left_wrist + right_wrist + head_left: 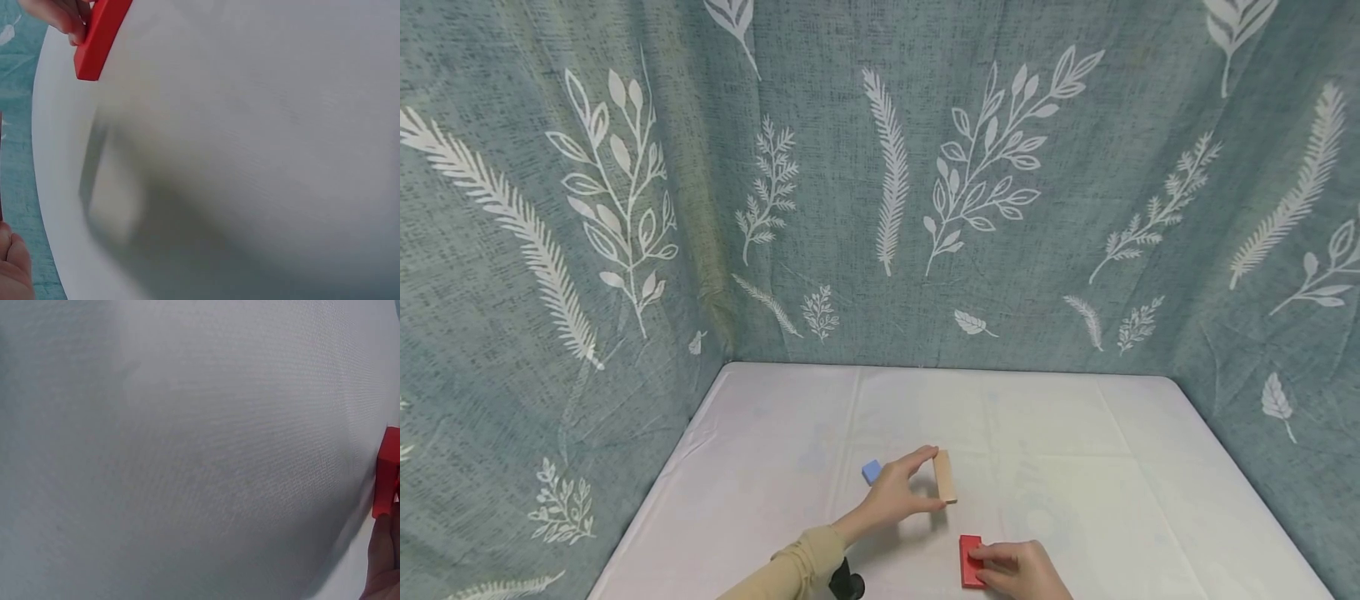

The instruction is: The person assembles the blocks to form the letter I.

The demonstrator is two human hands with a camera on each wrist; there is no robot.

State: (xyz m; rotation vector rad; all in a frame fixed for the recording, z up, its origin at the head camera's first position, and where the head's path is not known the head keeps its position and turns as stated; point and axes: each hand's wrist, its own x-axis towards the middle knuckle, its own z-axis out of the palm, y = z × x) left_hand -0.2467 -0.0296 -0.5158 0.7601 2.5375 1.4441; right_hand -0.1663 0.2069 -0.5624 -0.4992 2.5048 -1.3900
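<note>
In the head view my left hand (891,493) pinches a light wooden block (944,477) by its two ends, thumb at the near end and a finger at the far end; a shadow lies under it. A small blue block (872,472) sits on the cloth just left of that hand. My right hand (1022,568) has its fingertips on a red block (971,561), nearer the front, and appears to grip it. The left wrist view shows the red block (103,39) with fingers at its side; the right wrist view shows the red block (387,472) at the right edge.
A white cloth (1075,467) covers the table. Blue-green patterned curtains (850,208) hang behind it and at both sides. A small black object (847,583) shows beside the left sleeve at the bottom edge.
</note>
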